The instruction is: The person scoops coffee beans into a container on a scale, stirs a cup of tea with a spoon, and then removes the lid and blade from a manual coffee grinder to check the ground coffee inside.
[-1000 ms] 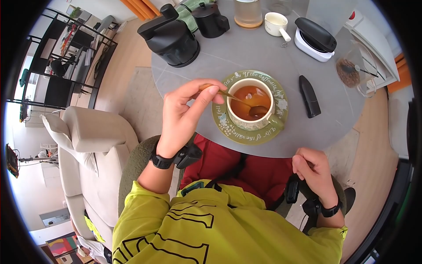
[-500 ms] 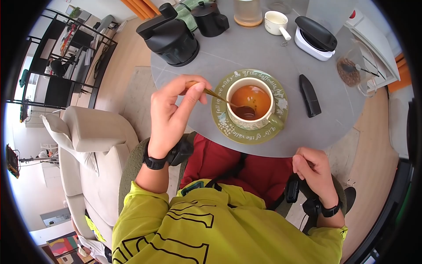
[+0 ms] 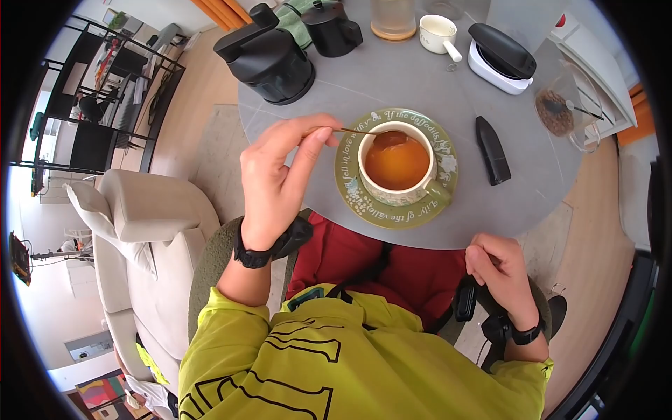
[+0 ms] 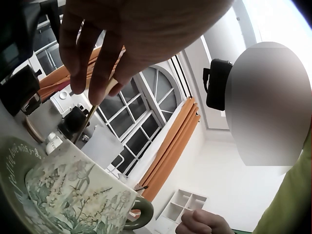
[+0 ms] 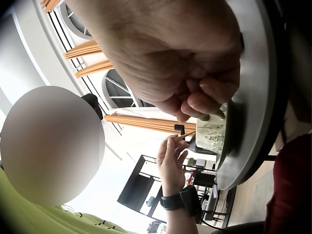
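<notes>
My left hand (image 3: 278,178) pinches the thin gold handle of a spoon (image 3: 358,131) between thumb and fingers, left of the cup. The spoon's bowl sits in the amber tea (image 3: 397,171), by the far side of the cup. A floral cup (image 4: 78,195) with a green handle stands upright on a green saucer (image 3: 348,183) with white lettering. At the near right edge of the table, my right hand (image 3: 500,274) rests with loosely curled fingers, nothing in it. The right wrist view shows those fingers (image 5: 204,100) folded toward the palm.
On the round grey table (image 3: 308,182) stand a black kettle (image 3: 269,66), a black pot (image 3: 332,31) and a small white handled cup (image 3: 438,35) at the back. A black elongated object (image 3: 493,150) lies right of the saucer, near a clear container (image 3: 556,115) of brown bits.
The spoon's bowl has moved from the near side of the tea to the far side. My left hand shifted left, then its fingers rose slightly away. The right hand stayed still.
</notes>
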Tool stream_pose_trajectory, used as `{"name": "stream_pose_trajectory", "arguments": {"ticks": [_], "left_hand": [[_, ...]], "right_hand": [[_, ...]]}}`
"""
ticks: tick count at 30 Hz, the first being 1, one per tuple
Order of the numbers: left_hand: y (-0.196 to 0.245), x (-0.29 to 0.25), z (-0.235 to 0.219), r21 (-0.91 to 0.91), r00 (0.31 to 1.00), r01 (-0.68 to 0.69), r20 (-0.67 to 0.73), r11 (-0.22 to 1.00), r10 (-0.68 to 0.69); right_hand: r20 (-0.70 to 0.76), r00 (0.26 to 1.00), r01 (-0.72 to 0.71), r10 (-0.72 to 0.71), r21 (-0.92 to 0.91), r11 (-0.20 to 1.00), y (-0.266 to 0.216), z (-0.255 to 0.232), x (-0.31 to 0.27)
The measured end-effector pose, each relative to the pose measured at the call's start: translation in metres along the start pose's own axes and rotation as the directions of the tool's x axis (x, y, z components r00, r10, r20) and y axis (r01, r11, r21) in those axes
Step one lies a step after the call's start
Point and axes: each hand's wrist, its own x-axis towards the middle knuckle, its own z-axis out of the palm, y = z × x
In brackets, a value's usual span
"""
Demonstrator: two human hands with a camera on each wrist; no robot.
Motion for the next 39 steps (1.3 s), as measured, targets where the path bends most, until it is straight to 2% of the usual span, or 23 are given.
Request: {"name": "stream_pose_trajectory", "arguments": {"ticks": [2, 4, 7, 11, 14, 20, 22, 25, 29, 32, 34, 39], "left_hand": [[0.002, -0.001, -0.004, 0.002, 1.0, 0.021, -0.006, 1.0, -0.021], [0.004, -0.002, -0.008, -0.142, 0.987, 0.162, 0.03, 0.976, -0.159], [-0.001, -0.003, -0.011, -0.219, 0.977, 0.212, 0.062, 0.952, -0.203], [0.004, -0.003, -0.016, -0.228, 0.977, 0.212, 0.041, 0.95, -0.208], [0.006, -0.005, -0.019, -0.253, 0.985, 0.162, -0.024, 0.954, -0.174], [-0.006, -0.018, -0.032, -0.221, 0.993, 0.089, 0.091, 0.971, -0.07], [-0.012, -0.023, -0.032, -0.294, 0.982, 0.175, 0.117, 0.94, -0.147], [-0.02, -0.026, -0.032, -0.282, 0.961, 0.258, 0.172, 0.924, -0.216], [-0.025, -0.028, -0.041, -0.293, 0.961, 0.232, 0.217, 0.928, -0.172], [-0.033, -0.029, -0.042, -0.413, 0.969, 0.226, 0.188, 0.882, -0.16], [-0.037, -0.03, -0.04, -0.407, 0.952, 0.288, 0.216, 0.867, -0.215], [-0.037, -0.031, -0.041, -0.448, 0.953, 0.291, 0.217, 0.845, -0.213]], "right_hand": [[0.001, 1.0, 0.0, 0.0, -0.001, 1.0, 0.0, 0.0, 0.0], [0.0, 1.0, 0.004, -0.004, -0.009, 1.0, 0.0, 0.0, 0.001], [-0.001, 1.0, 0.004, -0.004, -0.013, 1.0, 0.001, 0.001, 0.001], [-0.001, 1.0, 0.0, 0.0, -0.003, 1.0, 0.0, 0.001, 0.001], [0.002, 1.0, -0.012, 0.012, 0.003, 1.0, 0.0, 0.002, 0.001], [0.006, 1.0, -0.022, 0.022, -0.005, 1.0, 0.002, 0.002, 0.001], [0.001, 1.0, -0.023, 0.023, -0.001, 1.0, 0.001, 0.003, 0.001], [0.005, 1.0, -0.031, 0.031, 0.0, 1.0, 0.003, 0.005, 0.002], [0.006, 1.0, -0.022, 0.022, -0.011, 1.0, 0.004, 0.007, 0.002], [0.021, 0.999, -0.029, 0.03, -0.051, 0.998, 0.002, 0.008, 0.003], [0.034, 0.999, -0.031, 0.033, -0.055, 0.998, 0.001, 0.01, 0.003], [0.055, 0.998, -0.035, 0.041, -0.11, 0.993, -0.003, 0.012, 0.003]]}}
